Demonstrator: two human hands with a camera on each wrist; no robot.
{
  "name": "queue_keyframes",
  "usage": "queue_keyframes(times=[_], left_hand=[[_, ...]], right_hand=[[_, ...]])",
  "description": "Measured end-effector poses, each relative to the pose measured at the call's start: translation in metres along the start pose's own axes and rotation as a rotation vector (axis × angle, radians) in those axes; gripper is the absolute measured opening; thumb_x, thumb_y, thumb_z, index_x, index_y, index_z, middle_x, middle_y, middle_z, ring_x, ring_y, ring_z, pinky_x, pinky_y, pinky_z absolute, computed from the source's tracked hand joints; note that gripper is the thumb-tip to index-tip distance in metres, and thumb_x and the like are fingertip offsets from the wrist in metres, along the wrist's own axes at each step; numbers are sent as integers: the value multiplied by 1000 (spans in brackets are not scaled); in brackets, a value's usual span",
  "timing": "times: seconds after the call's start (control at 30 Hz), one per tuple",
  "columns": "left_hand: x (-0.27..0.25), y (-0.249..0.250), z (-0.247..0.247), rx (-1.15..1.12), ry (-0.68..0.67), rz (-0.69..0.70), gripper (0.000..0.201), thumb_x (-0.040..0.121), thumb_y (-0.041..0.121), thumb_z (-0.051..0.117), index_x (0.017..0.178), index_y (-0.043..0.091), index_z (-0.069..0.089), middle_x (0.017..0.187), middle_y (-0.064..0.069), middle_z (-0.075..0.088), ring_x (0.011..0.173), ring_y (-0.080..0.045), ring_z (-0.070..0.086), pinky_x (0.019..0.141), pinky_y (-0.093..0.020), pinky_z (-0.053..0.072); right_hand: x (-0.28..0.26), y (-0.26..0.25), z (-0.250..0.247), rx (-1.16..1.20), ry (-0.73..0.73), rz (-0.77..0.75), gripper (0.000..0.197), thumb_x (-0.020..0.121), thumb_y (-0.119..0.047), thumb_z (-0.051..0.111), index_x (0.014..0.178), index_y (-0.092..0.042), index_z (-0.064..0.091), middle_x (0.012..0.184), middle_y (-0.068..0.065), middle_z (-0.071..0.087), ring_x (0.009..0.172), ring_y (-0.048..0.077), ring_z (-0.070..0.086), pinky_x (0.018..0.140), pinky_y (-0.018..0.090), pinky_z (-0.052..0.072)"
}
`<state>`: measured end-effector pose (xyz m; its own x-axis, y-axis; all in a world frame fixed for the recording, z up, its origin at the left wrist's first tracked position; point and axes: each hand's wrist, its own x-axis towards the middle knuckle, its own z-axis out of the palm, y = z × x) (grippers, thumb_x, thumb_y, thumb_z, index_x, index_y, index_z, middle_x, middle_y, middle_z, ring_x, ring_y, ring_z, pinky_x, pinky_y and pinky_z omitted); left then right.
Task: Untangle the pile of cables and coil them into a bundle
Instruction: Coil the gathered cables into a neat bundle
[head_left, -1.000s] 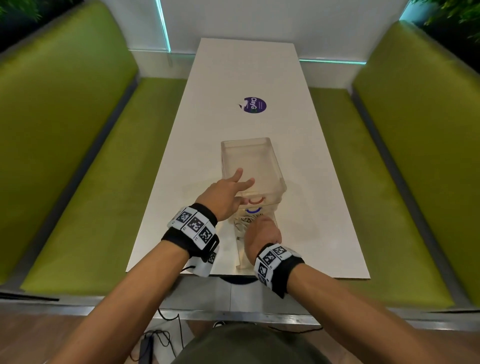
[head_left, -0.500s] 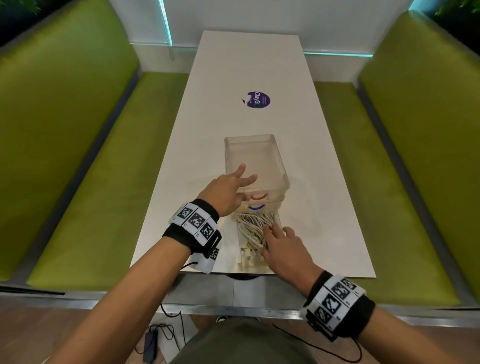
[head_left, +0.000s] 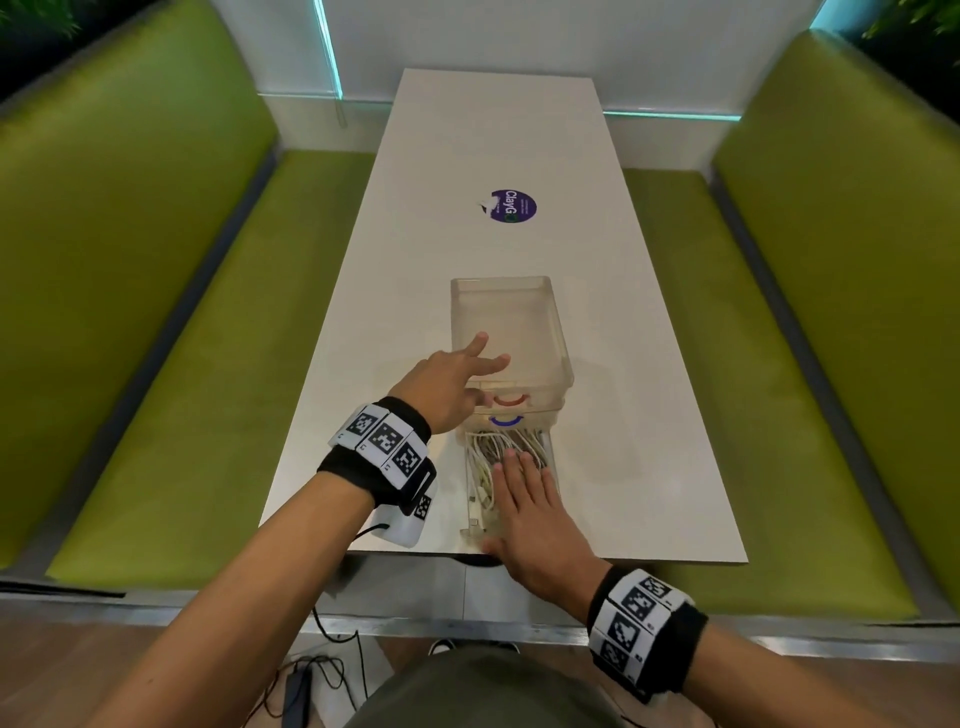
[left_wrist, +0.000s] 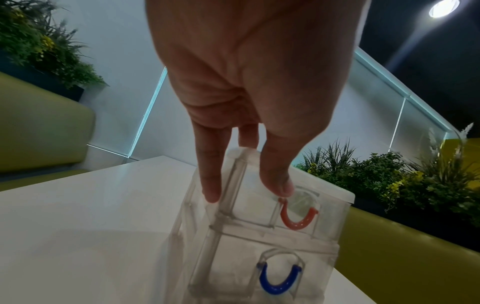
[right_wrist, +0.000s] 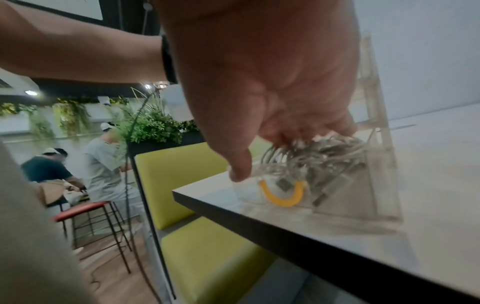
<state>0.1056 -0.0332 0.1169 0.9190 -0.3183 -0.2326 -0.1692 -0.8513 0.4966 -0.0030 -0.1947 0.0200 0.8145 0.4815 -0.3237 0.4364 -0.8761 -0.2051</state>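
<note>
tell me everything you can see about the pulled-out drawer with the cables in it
The drawer is clear plastic, the lowest of three, pulled toward the table's near edge. A yellow U-shaped handle sits on its front. A tangle of white cables fills it. The right hand lies over them, fingers reaching in.

The right hand (right_wrist: 262, 82) is seen from behind the palm, its fingers lowered onto a tangle of pale cables (right_wrist: 319, 156). The cables are contained in a clear drawer (right_wrist: 363, 197) fitted with a yellow curved handle (right_wrist: 281, 198). The drawer is set near the corner of a white table (right_wrist: 389, 246). A green bench seat (right_wrist: 207, 263) is visible beneath. Two seated people are blurred behind.
</note>
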Motion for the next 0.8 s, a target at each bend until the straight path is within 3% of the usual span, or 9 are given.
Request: queue_keyframes(times=[0.1, 0.2, 0.27, 0.37, 0.47, 0.53, 0.63, 0.73, 0.8], left_hand=[[-1, -1, 2, -9, 6, -8, 53, 93, 23, 57, 141, 38, 39, 159, 9, 14, 137, -25, 37, 108, -36, 30], [-2, -1, 2, -8, -8, -9, 53, 93, 23, 57, 141, 38, 40, 159, 9, 15, 137, -25, 38, 109, -36, 30], [-2, -1, 2, -8, -13, -10, 53, 93, 21, 58, 140, 38, 40, 159, 8, 15, 137, -26, 38, 109, -37, 31], [-1, 1, 0, -9, -16, -18, 53, 93, 20, 57, 140, 38, 41, 159, 7, 15, 137, -26, 38, 109, -37, 32], [-3, 1, 0, -13, -11, -15, 54, 92, 20, 58, 140, 38, 41, 159, 7, 15, 137, -25, 38, 109, -36, 31], [-4, 2, 1, -16, 1, -15, 54, 92, 19, 57, 141, 37, 40, 159, 7, 15, 138, -25, 37, 109, -36, 30], [-4, 3, 2, -23, 11, -22, 54, 93, 19, 57, 141, 37, 40, 159, 7, 15, 137, -26, 37, 109, -37, 31], [-4, 2, 1, -25, 2, -27, 55, 92, 19, 57, 140, 38, 40, 159, 8, 14, 137, -25, 37, 107, -36, 31], [-3, 1, 1, -31, -6, -24, 55, 92, 19, 57, 140, 38, 40, 159, 8, 14, 137, -25, 38, 107, -34, 31]], right_hand=[[-3, -1, 2, 42, 17, -87, 99, 92, -36, 57, 142, -3, -22, 151, 18, -28, 141, 38, -25, 118, 46, -11], [3, 7, 10, -7, -42, -83, 109, 63, -31, 85, 144, 8, 24, 152, 29, 20, 141, 41, 22, 114, 49, 23], [12, 13, 6, -38, -36, -103, 93, 68, -16, 80, 142, 9, 30, 150, 31, 25, 139, 44, 29, 114, 48, 18], [26, 28, -6, -36, -27, -158, 78, 90, -8, 55, 150, 2, 4, 158, 22, -4, 147, 36, -3, 116, 35, -10], [37, 31, -12, -4, 33, -108, 77, 90, -8, 56, 150, -1, 9, 159, 19, 4, 148, 32, 2, 119, 35, 0], [35, 23, -9, -19, 101, -103, 77, 82, -4, 66, 146, 3, 25, 154, 25, 22, 144, 39, 20, 118, 40, 16], [29, 14, 3, -52, 177, -77, 85, 49, -6, 88, 126, 3, 55, 133, 27, 52, 124, 43, 51, 100, 46, 44], [26, 13, 6, -12, 289, -25, 83, 50, -5, 85, 127, 0, 54, 132, 22, 52, 124, 42, 49, 100, 47, 47], [22, 15, 1, 62, 346, 64, 67, 50, -5, 83, 114, -6, 62, 113, 14, 60, 105, 35, 57, 80, 40, 55]])
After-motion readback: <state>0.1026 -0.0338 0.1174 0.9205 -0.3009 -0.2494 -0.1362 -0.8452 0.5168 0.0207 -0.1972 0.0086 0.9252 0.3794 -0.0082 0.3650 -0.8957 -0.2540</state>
